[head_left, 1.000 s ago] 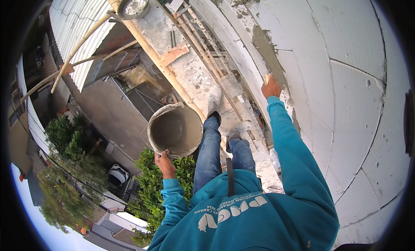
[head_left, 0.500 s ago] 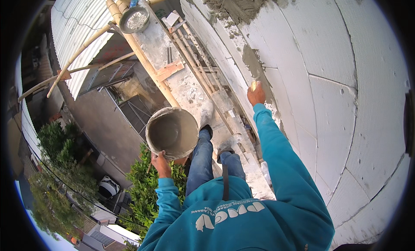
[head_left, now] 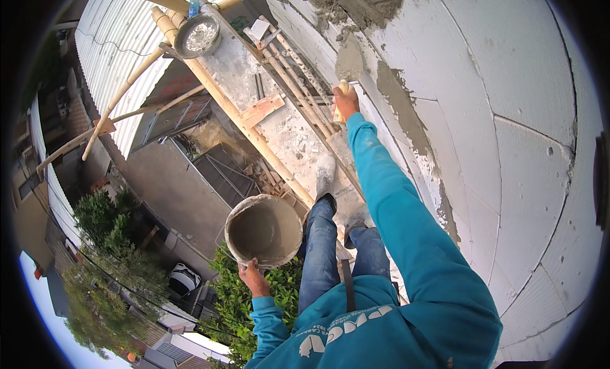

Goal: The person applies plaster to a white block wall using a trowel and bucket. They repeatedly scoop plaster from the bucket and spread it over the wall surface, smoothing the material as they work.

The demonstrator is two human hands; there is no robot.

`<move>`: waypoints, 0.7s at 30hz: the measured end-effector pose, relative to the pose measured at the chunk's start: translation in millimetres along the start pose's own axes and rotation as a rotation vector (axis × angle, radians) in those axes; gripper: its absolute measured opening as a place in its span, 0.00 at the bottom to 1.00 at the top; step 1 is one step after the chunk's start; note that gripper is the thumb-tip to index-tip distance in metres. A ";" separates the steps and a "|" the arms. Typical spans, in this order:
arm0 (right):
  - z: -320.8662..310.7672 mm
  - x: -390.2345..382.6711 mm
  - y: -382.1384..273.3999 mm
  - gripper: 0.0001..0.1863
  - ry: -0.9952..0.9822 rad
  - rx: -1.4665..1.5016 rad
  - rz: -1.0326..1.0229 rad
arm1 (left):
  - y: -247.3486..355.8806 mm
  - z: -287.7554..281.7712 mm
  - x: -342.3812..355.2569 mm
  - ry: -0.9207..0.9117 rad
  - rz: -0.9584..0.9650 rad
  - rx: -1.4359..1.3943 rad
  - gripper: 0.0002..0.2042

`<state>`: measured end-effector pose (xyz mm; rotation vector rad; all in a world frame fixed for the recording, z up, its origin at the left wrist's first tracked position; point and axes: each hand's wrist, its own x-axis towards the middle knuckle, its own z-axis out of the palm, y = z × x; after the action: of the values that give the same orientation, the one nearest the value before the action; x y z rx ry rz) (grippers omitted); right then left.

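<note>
My left hand (head_left: pixel 253 279) grips the rim of a round bucket (head_left: pixel 283 261), tilted at my left side. Grey wet mortar (head_left: pixel 251 234) coats its inside and bottom. In my right hand (head_left: pixel 347 104) is the handle of a trowel (head_left: pixel 349 61), its blade smeared with grey mortar. That blade is by the edge of the pale block wall (head_left: pixel 527 172); whether it touches the wall I cannot tell. Just right of the trowel, a strip of mortar (head_left: pixel 401 102) runs along the wall, and a thicker patch of mortar (head_left: pixel 365 6) lies farther off.
I stand on a narrow, dusty scaffold platform (head_left: pixel 286 133) with bamboo poles (head_left: pixel 219 99) along its left side. A wooden board (head_left: pixel 262 109) lies across it. Far off are a round basin (head_left: pixel 184 40) and a blue bottle (head_left: pixel 194 4). Below left are a bush (head_left: pixel 232 305) and a yard.
My right hand has moved left and away from the mortar strip, and the trowel blade now shows clearly. My left hand still holds the bucket; the whole view has shifted a little.
</note>
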<state>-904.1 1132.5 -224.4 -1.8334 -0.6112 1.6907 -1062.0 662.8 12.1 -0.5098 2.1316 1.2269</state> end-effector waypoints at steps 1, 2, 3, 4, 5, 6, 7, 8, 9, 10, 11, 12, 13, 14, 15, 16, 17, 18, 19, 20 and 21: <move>3.8 6.3 -9.3 0.17 -0.004 -0.014 -0.011 | -2.0 -2.2 2.1 -0.017 0.020 0.034 0.19; 7.2 9.0 -13.8 0.18 -0.035 -0.010 -0.057 | -4.5 -7.1 2.2 -0.022 0.029 0.054 0.19; 12.8 11.4 -17.0 0.18 0.018 -0.003 -0.001 | -6.1 -13.2 1.1 -0.041 0.051 0.056 0.19; 21.4 15.3 -20.1 0.19 0.044 0.031 0.014 | -7.8 -16.1 2.3 -0.037 0.086 0.098 0.21; 30.6 19.0 -21.7 0.19 0.072 0.068 0.027 | -7.9 -20.5 2.8 -0.034 0.083 0.084 0.21; 40.0 24.4 -24.6 0.21 0.071 0.048 0.079 | -11.3 -20.2 2.7 -0.021 0.077 0.057 0.22; 50.7 30.9 -29.0 0.21 0.065 0.085 0.046 | -13.3 -21.1 1.6 -0.004 0.068 0.035 0.22; 64.6 37.8 -35.7 0.21 0.098 0.103 0.045 | -12.9 -21.9 2.3 0.017 0.037 0.023 0.23; 74.5 38.9 -40.0 0.21 0.185 0.103 0.084 | -12.2 -21.5 2.7 0.004 0.071 0.041 0.23; 79.1 38.6 -47.1 0.21 0.151 0.094 0.083 | -11.4 -20.2 2.0 0.007 0.062 0.039 0.23; 75.5 38.1 -55.5 0.21 0.092 -0.075 -0.003 | -10.5 -18.9 0.3 0.009 0.044 0.034 0.23; 65.4 34.7 -63.1 0.21 0.035 -0.253 -0.059 | -8.6 -15.9 1.3 0.036 0.025 0.035 0.22; 56.0 30.4 -71.0 0.22 -0.026 -0.434 -0.123 | -5.4 -14.5 1.8 0.023 0.026 0.044 0.22; 53.6 27.2 -79.0 0.24 0.042 -0.534 -0.124 | -4.8 -10.4 0.7 0.013 0.011 0.019 0.22; 47.0 23.4 -84.5 0.25 0.091 -0.606 -0.135 | -4.7 -9.9 -5.0 -0.035 0.019 -0.036 0.22; 39.6 20.0 -87.5 0.26 0.142 -0.671 -0.139 | -2.3 -7.2 -1.9 -0.049 0.042 0.040 0.23; 34.0 20.6 -93.6 0.27 0.193 -0.736 -0.153 | -1.4 -4.4 -1.3 -0.047 0.044 0.038 0.23; 31.4 19.7 -95.2 0.30 0.202 -0.784 -0.109 | -1.9 -2.2 -1.3 -0.050 0.050 0.015 0.23; 30.3 22.6 -98.4 0.31 0.220 -0.838 -0.117 | -4.5 1.4 -0.1 -0.051 0.054 -0.009 0.23; 29.5 24.8 -98.7 0.32 0.237 -0.892 -0.120 | -5.9 0.6 0.1 -0.090 0.087 -0.012 0.24; 29.4 27.6 -98.5 0.32 0.258 -0.955 -0.094 | -9.0 1.1 1.1 -0.045 0.048 -0.010 0.24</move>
<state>-926.3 1226.3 -179.4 -2.5244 -1.5343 1.1155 -1057.1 659.3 5.3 -0.4343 2.1115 1.2646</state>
